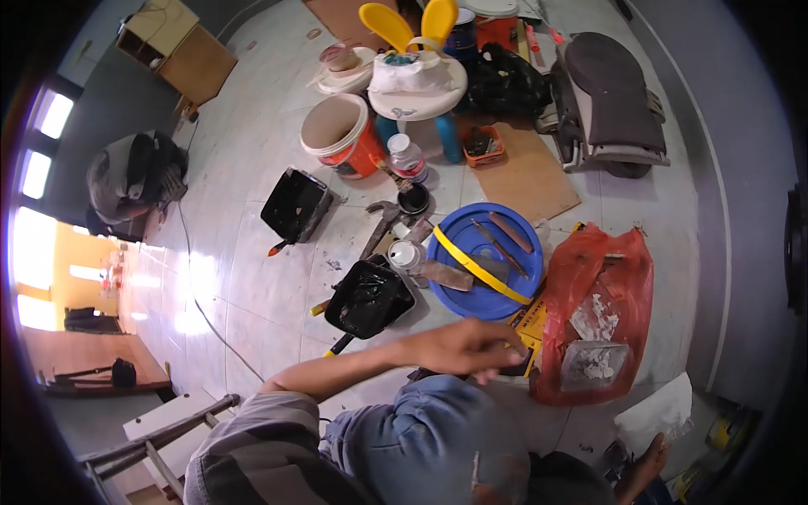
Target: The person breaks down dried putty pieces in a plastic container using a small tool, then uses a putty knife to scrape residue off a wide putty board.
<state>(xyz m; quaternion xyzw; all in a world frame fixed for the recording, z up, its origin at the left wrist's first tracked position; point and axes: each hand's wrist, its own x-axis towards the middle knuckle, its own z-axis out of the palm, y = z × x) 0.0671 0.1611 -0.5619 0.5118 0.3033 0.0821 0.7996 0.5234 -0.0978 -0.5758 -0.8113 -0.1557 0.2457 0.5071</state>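
My left hand [470,346] reaches across above my bent knee, fingers loosely curved and apart, with nothing visible in them. It hovers by a yellow hand saw package [530,330], which is partly covered by a red plastic bag [560,295]. Inside that bag shows a clear container [594,367] with white clumps. At the lower right, my right hand [646,468] is closed on the edge of a white packet [656,414]. Beyond my left hand lies a blue lid [449,225] with a yellow strip [480,268] and several thin tools across it.
Black trays [370,296] [295,207], a hammer [380,227], a white-capped bottle [406,256] and a jar [406,158] stand on the tiles. Farther back are an orange-white bucket [337,126], a child's chair [419,101] and a folded dark seat [610,93]. A cable [202,305] crosses the left floor.
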